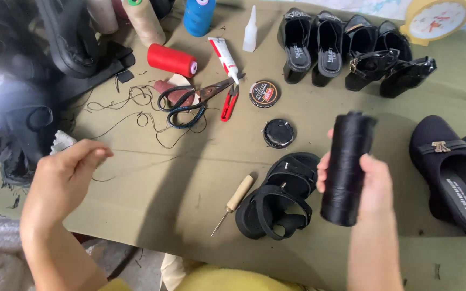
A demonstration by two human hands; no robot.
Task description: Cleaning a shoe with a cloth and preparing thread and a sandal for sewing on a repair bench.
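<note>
My right hand (376, 186) grips a large spool of black thread (346, 167), held upright above the table. My left hand (66, 175) is raised at the left with fingers pinched together; a thin black thread runs from near its fingertips across the olive table cover (152, 183). Between the hands lie a small black strappy sandal (279, 196) and an awl with a wooden handle (235, 200).
Scissors (190, 102), a red thread snipper (229, 102), a glue tube (223, 56), a red spool (172, 59), a blue spool (198, 16), an open polish tin (279, 133) with its lid (264, 94), black heeled shoes (351, 51), black slip-ons (454, 172), a yellow clock (437, 19).
</note>
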